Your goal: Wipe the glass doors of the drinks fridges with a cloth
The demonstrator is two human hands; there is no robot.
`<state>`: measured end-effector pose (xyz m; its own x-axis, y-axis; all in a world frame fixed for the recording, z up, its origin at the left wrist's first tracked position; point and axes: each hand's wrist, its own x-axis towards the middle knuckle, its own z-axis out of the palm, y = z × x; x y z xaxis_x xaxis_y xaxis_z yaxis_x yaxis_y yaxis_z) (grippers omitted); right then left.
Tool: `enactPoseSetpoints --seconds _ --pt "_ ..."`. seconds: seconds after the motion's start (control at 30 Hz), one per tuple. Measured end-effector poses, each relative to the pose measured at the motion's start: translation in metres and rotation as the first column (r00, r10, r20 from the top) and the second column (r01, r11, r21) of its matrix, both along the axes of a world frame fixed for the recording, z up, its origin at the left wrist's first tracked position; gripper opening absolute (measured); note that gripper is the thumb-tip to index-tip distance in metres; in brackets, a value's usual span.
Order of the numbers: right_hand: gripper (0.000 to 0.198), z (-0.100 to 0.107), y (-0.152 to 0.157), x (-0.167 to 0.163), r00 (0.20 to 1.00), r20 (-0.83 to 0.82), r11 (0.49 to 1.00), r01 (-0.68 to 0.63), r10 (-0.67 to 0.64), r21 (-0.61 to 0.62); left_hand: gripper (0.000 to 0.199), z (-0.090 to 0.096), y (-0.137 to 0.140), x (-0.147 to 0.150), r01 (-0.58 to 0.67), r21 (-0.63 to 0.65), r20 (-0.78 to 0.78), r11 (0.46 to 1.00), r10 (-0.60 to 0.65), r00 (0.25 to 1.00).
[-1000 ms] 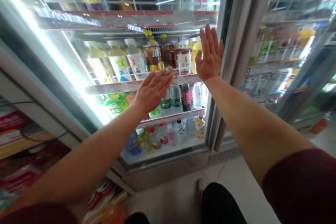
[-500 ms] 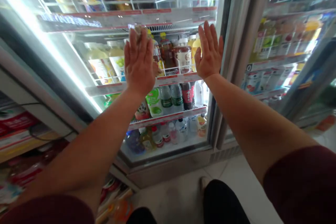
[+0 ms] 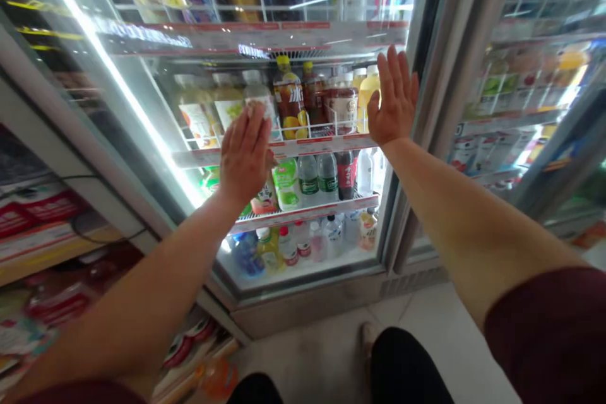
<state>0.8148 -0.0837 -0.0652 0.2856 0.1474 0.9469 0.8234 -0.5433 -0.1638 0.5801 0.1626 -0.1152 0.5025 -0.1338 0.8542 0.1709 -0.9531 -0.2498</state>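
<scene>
My right hand (image 3: 394, 110): thumb apart, palm apparently on glass door (image 3: 312, 285) | left hand (image 3: 243, 154): flattened there, grip I can't tell | door fronts bottles (image 3: 290, 101) | uneven pressure could make either palm skid

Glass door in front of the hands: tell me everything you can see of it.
The glass door is a tall, clear pane in a greyish, metal-looking frame, its top beyond the picture. It appears shut, standing upright before shelves of bottled drinks. Pale reflections streak the glass. The right hand, held upright, faces the pane near its right edge; the left hand lies over the left-middle part. Both seem to touch the glass, though the contact itself is hidden.
</scene>
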Motion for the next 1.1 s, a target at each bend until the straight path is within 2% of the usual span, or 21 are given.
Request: enactPoseSetpoints --seconds 0.07,0.13,0.27,0.33,0.43,0.53,0.6,0.67,0.73,0.8,0.9,0.97,1.03,1.1 --pt "0.07 -0.001 0.001 0.001 1.0 0.024 1.0 0.007 -0.007 0.004 0.052 -0.022 0.01 -0.01 0.033 0.004 -0.119 0.999 -0.032 0.992" --pt "0.069 -0.002 0.001 0.003 1.0 0.026 1.0 0.015 -0.016 0.015 0.049 -0.03 0.023 -0.02 0.025 0.004 -0.158 1.0 -0.024 0.987" --pt "0.069 -0.003 0.001 0.006 0.999 0.02 0.999 0.03 -0.03 0.025 0.069 -0.002 0.041 -0.039 -0.081 -0.067 0.051 0.994 0.085 0.995" --pt "0.071 -0.003 0.001 0.007 0.999 0.028 0.999 0.028 -0.029 0.015 0.076 0.005 0.041 -0.045 -0.117 -0.125 0.109 0.985 0.13 0.985" --pt "0.072 -0.003 0.001 0.009 0.999 0.032 0.999 0.039 -0.039 0.005 0.07 -0.012 0.038 -0.05 -0.11 -0.129 0.028 0.986 0.114 0.993" --pt "0.07 -0.004 0.001 0.011 0.998 0.024 0.998 0.055 -0.055 0.005 0.057 -0.029 0.046 -0.056 -0.115 -0.012 -0.024 0.993 0.115 0.993" --pt "0.07 -0.004 0.001 0.011 0.998 0.031 0.999 0.053 -0.053 0.008 0.058 -0.02 0.056 -0.061 -0.146 0.038 0.068 0.989 0.143 0.987" --pt "0.071 -0.004 0.001 0.011 0.998 0.029 0.998 0.054 -0.055 0.01 0.067 -0.002 0.065 -0.065 -0.165 0.021 0.172 0.986 0.159 0.972" --pt "0.07 -0.003 0.001 0.009 0.998 0.015 0.998 0.062 -0.062 0.0 0.071 0.006 0.069 -0.068 -0.162 -0.022 0.209 0.987 0.163 0.964" --pt "0.07 -0.003 0.0 0.008 0.998 -0.002 0.998 0.056 -0.056 -0.009 0.068 -0.004 0.067 -0.069 -0.151 -0.025 0.193 0.988 0.153 0.969" --pt "0.069 -0.004 0.001 0.008 1.0 0.014 1.0 0.026 -0.026 0.004 0.059 -0.036 0.063 -0.07 -0.115 0.04 0.097 0.993 0.111 0.989" --pt "0.069 -0.004 0.001 0.01 0.999 0.035 1.0 0.019 -0.02 0.02 0.057 -0.044 0.066 -0.072 -0.095 0.074 0.032 0.993 0.093 0.995" --pt "0.068 -0.005 0.001 0.012 0.998 0.053 0.999 0.021 -0.022 0.031 0.059 -0.029 0.072 -0.075 -0.114 0.062 0.047 0.991 0.111 0.993" --pt "0.068 -0.005 0.001 0.015 0.998 0.064 0.999 0.022 -0.024 0.032 0.065 -0.002 0.078 -0.077 -0.142 0.032 0.143 0.989 0.136 0.98"
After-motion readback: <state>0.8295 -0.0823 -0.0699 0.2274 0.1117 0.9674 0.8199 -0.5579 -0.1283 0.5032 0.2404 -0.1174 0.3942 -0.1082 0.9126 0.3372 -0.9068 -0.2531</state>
